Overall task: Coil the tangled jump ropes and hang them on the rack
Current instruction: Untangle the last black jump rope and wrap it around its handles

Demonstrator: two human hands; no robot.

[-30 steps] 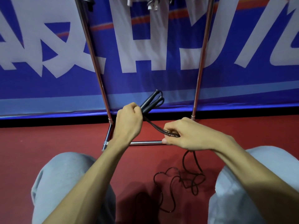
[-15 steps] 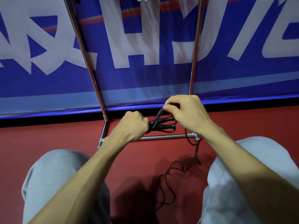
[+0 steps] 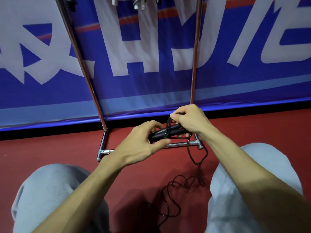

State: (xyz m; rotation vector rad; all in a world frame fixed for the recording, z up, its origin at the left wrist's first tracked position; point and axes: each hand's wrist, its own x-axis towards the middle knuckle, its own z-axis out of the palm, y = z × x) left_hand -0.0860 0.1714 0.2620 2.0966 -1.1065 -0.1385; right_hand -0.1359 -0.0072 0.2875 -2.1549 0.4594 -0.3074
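Observation:
My left hand (image 3: 144, 142) grips the two black jump rope handles (image 3: 160, 132), held side by side and pointing right. My right hand (image 3: 189, 121) pinches the dark rope cord (image 3: 189, 149) just above the handles, where a loop of it crosses over them. From there the cord drops down and lies in loose tangles on the red floor between my knees. The metal rack (image 3: 193, 68) stands right behind my hands, its base bar partly hidden by them. Several other rope ends (image 3: 138, 3) hang from the rack at the top edge.
A blue banner (image 3: 151, 84) with large white letters stands behind the rack. The red floor (image 3: 50, 148) stretches left and right. My knees in grey trousers (image 3: 55, 190) frame the loose cord on both sides.
My right hand came up from the lower right to the handles, drawing cord over them. The handles tilted from upright to lying sideways in my left hand. Less cord lies on the floor.

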